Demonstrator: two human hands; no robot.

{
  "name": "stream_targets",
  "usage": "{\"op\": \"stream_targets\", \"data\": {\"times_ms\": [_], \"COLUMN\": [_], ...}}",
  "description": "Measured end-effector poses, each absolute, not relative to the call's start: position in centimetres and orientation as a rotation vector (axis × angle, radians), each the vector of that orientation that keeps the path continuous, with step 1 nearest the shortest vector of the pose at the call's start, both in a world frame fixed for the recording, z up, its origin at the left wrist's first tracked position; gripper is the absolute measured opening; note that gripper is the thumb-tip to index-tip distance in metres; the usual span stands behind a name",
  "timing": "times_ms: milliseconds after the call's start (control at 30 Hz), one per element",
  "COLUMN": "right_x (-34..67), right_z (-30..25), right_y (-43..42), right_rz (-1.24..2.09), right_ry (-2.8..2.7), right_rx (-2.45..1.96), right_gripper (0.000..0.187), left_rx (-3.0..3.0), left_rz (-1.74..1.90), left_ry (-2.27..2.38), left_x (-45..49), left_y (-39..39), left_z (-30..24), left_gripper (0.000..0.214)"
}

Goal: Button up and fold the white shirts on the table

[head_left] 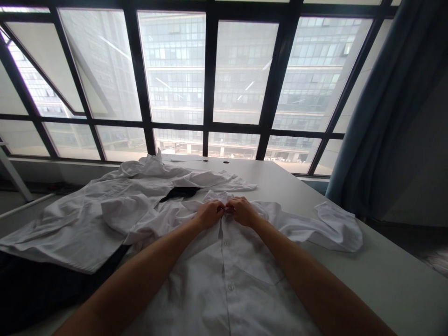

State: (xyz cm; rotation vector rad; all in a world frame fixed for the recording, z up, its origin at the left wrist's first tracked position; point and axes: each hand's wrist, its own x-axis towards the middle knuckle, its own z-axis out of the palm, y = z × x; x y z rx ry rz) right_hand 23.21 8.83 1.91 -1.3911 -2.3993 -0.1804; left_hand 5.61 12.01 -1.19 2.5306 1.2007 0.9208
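From my remote station, I observe both grips engaged at the top of a white, button-front cloth shirt [196, 275]. The left grip [210, 214] is pinched on the fabric at the upper end of the shirt's front edge. The right grip [242, 211] is pinched on the same spot, just beside the left; the fingertips nearly meet. I cannot tell whether a button lies between them.

The shirt lies front side up below both grips. Its button placket [227, 266] runs from the grips toward me, with small buttons visible along it. The crumpled collar area is just beyond the fingertips. One long white sleeve [329, 228] extends to the right of the right grip.

Left of the left grip, I note a heap of rumpled white garments [84, 219]. A dark cloth item [35, 289] shows beneath its near edge; a black patch [180, 192] shows between the heap and the shirt.

All items rest on a smooth white tabletop [378, 266]. Well beyond the grips stands a black-framed window [210, 70]; far right of them hangs a blue-grey fabric curtain [371, 126].
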Motion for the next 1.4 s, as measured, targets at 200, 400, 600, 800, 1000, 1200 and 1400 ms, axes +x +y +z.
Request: {"op": "stream_targets", "data": {"times_ms": [200, 400, 600, 800, 1000, 1200, 1400], "right_x": [22.9, 23.2, 23.6, 22.9, 23.2, 24.2, 24.7], "right_z": [1.8, 1.6, 1.0, 1.1, 2.3, 3.4, 3.7], "right_y": [8.6, 8.8, 10.0, 9.8, 8.4, 8.2, 8.4], "right_rz": [-0.282, -0.238, 0.040, 0.088, -0.309, -0.421, -0.332], "right_ry": [-2.396, -2.370, -2.256, -2.238, -2.408, -2.305, -2.167], "right_rx": [-1.369, -1.372, -1.450, -1.615, -1.565, -1.940, -2.044], "right_gripper": [0.021, 0.026, 0.027, 0.022, 0.025, 0.032, 0.033], "left_rx": [2.523, 2.584, 2.603, 2.631, 2.670, 2.881, 2.752], "left_rz": [0.931, 0.925, 0.907, 0.837, 0.801, 0.884, 0.867], "left_ry": [1.201, 1.147, 1.192, 0.982, 0.946, 1.118, 1.451], "left_x": [5.5, 5.6, 5.7, 5.4, 5.3, 5.7, 5.6], "left_y": [12.1, 11.6, 10.8, 10.9, 11.3, 10.7, 10.9], "left_z": [-1.2, -1.1, -0.2, 0.2, -0.7, -0.4, -0.5], "left_gripper": [0.022, 0.023, 0.022, 0.021, 0.020, 0.028, 0.037]}}
